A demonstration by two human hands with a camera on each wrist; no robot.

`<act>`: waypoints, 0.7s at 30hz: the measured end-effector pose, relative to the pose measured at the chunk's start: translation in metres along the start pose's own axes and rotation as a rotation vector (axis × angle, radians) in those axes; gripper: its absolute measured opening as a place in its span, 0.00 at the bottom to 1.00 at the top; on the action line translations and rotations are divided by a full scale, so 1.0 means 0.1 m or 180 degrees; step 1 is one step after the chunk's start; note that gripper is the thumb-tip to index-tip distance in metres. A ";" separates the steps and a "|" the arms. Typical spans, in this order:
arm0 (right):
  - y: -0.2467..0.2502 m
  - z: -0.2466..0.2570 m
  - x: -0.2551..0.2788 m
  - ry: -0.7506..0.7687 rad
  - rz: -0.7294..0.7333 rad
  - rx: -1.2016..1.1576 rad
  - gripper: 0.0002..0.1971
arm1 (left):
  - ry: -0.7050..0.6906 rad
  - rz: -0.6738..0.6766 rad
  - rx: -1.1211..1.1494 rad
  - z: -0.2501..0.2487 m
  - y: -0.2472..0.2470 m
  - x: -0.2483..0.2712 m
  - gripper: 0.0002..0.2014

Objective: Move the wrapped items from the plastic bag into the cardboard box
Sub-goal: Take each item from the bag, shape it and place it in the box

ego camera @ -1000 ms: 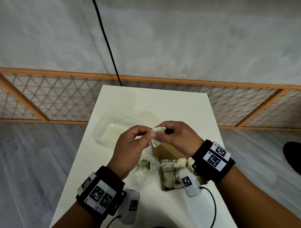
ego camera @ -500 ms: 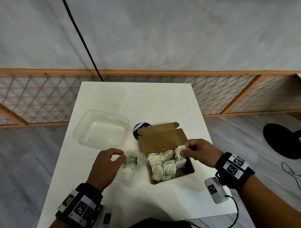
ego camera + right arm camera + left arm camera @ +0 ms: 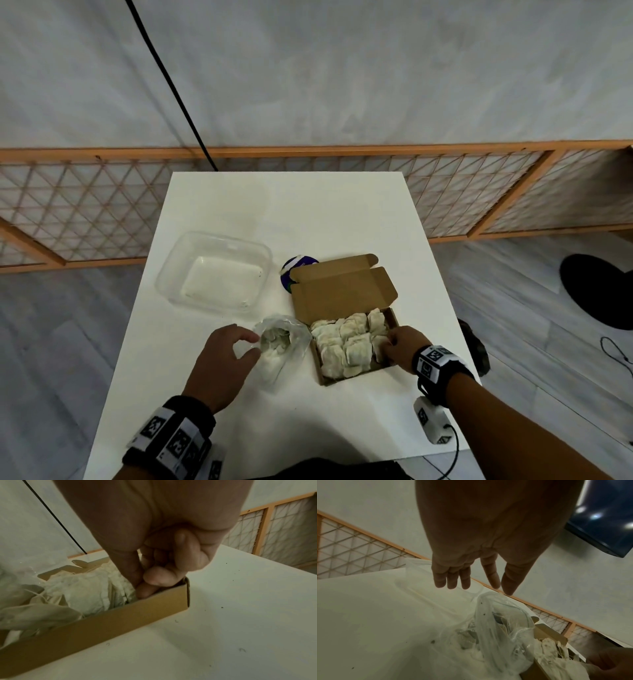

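An open cardboard box [image 3: 342, 294] [image 3: 102, 628] sits on the white table [image 3: 308, 212], packed with several pale wrapped items [image 3: 346, 346] [image 3: 82, 588]. Left of it lies a clear plastic bag [image 3: 284, 346] [image 3: 501, 635] with more wrapped items [image 3: 274, 339] [image 3: 467, 638] inside. My right hand [image 3: 390, 342] [image 3: 139, 589] is at the box's right end, fingers curled, its thumb and index tip pinching a wrapped item's edge just inside the wall. My left hand [image 3: 251, 346] [image 3: 481, 589] hovers at the bag's mouth with relaxed fingers, holding nothing.
A clear plastic tray [image 3: 212, 274] stands at the table's left. A purple round object [image 3: 291, 270] sits behind the box lid. A wooden lattice fence [image 3: 85, 205] runs behind the table, and a black cable [image 3: 171, 85] hangs down to it.
One second ago both hands held a wrapped item above the box. My right hand has carried it down into the box's right end. My left hand has let go and dropped to the bag's mouth.
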State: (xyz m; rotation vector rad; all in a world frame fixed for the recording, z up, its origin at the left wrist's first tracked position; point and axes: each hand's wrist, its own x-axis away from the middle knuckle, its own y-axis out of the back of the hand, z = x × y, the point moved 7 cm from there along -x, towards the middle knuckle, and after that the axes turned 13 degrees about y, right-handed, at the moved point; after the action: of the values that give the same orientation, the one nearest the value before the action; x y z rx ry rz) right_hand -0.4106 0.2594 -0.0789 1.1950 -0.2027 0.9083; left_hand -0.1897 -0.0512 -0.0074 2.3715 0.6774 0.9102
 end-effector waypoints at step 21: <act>-0.45 2.45 0.16 0.2297 0.0289 0.0494 0.17 | 0.0051 0.0010 0.0145 -0.16 -0.07 0.15 0.15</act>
State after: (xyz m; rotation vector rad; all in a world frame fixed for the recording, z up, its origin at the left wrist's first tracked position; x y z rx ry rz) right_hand -0.2919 0.0529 -0.0051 0.9331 0.4039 1.3949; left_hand -0.1935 -0.0319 0.0056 2.4082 0.7081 0.9253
